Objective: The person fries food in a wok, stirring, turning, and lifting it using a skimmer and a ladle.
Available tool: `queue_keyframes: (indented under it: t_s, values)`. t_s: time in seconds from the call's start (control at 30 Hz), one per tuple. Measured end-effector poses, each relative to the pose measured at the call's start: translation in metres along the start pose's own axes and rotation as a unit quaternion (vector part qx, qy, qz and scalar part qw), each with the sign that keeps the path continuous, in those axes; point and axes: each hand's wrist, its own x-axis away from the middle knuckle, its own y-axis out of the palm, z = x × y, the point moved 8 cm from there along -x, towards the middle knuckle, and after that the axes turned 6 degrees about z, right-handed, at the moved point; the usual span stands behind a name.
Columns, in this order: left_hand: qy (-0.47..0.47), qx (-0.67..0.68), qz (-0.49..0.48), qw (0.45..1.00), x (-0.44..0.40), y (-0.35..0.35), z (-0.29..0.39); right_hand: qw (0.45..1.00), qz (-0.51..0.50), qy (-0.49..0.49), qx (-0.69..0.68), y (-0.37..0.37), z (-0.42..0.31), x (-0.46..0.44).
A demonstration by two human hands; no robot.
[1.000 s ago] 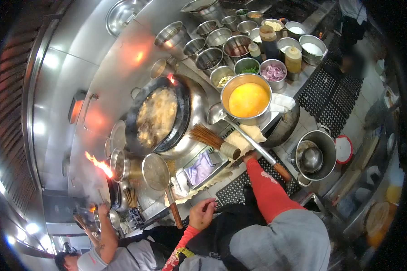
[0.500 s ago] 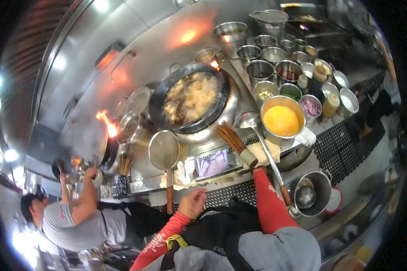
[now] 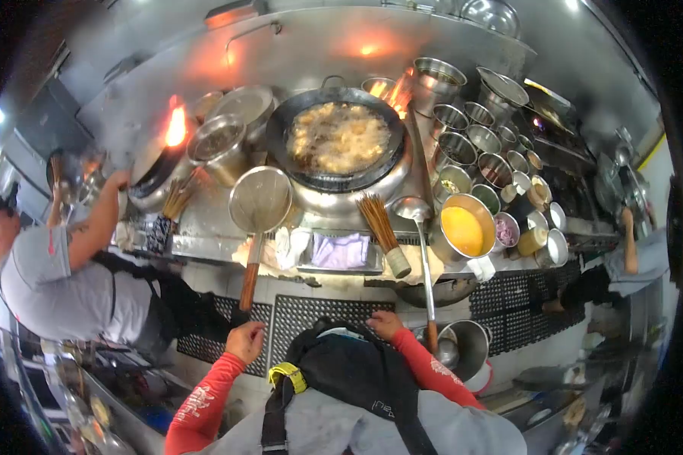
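My left hand [image 3: 246,341], loosely open with nothing in it, hangs beside the wooden handle end of a round mesh strainer [image 3: 260,199]. My right hand [image 3: 385,324] is off the counter below the bamboo wok brush [image 3: 383,235], near the handle of a long ladle [image 3: 423,250]; its fingers look apart and hold nothing. Pieces of food [image 3: 337,138] bubble in dark oil in the large black wok [image 3: 279,136] in front of me. A folded lilac cloth [image 3: 341,251] lies at the counter edge. Right of the ladle stands a pot of yellow liquid [image 3: 464,230].
Flames [image 3: 396,95] rise behind the wok. Several metal tubs of ingredients [image 3: 495,170] crowd the counter at right. A co-worker [image 3: 76,273] works at another flaming wok on the left; a second person [image 3: 637,258] is at far right. A pot holding a ladle [image 3: 474,349] stands low at right.
The view has turned and levelled out. My right hand has come back from the brush and ladle area toward my body. My left hand remains near the strainer's handle.
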Motion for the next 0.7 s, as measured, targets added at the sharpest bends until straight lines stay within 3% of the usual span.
queue_keyframes:
  t_s: [0.03, 0.07, 0.17, 0.2, 0.3, 0.33, 0.4, 0.43, 0.5, 0.53, 0.6, 0.67, 0.7]
  values:
    - [-0.028, 0.005, 0.020, 0.999, 0.010, 0.008, -0.014, 0.999, -0.006, 0.018, -0.033, -0.001, -0.004, 0.010]
    - [-0.058, 0.008, 0.041, 0.997, 0.021, 0.017, -0.032, 0.998, -0.050, 0.001, 0.044, 0.001, -0.012, 0.011]
    - [-0.156, -0.024, 0.083, 0.984, 0.083, 0.083, -0.138, 0.998, -0.065, -0.005, 0.022, 0.011, -0.009, 0.011]
    - [-0.211, -0.128, 0.011, 0.969, 0.107, 0.102, -0.151, 0.998, -0.059, -0.028, 0.020, 0.014, -0.011, 0.010]
    - [-0.358, -0.071, -0.100, 0.926, 0.207, 0.141, -0.180, 0.994, -0.077, -0.069, 0.037, 0.023, -0.022, 0.012]
    - [-0.333, -0.135, -0.222, 0.907, 0.236, 0.159, -0.186, 0.991, -0.105, -0.064, 0.061, 0.019, -0.042, 0.016]
    - [-0.253, -0.246, -0.455, 0.818, 0.307, 0.189, -0.215, 0.983, -0.148, -0.057, 0.093, 0.025, -0.056, 0.018]
    - [-0.370, -0.091, -0.404, 0.832, 0.373, 0.236, -0.294, 0.980, -0.164, -0.055, 0.100, 0.029, -0.058, 0.017]
    - [-0.630, -0.031, -0.154, 0.761, 0.387, 0.188, -0.279, 0.976, -0.175, -0.069, 0.112, 0.036, -0.065, 0.016]
    - [-0.555, 0.020, -0.065, 0.829, 0.355, 0.178, -0.276, 0.975, -0.171, -0.084, 0.115, 0.037, -0.076, 0.019]
    - [-0.456, 0.219, 0.125, 0.854, 0.290, 0.155, -0.273, 0.965, -0.180, -0.125, 0.141, 0.048, -0.099, 0.026]
    - [-0.325, 0.318, 0.170, 0.874, 0.160, 0.084, -0.186, 0.943, -0.211, -0.174, 0.190, 0.065, -0.125, 0.022]
    - [-0.315, 0.456, 0.114, 0.825, 0.110, 0.063, -0.149, 0.935, -0.237, -0.181, 0.190, 0.081, -0.122, 0.016]
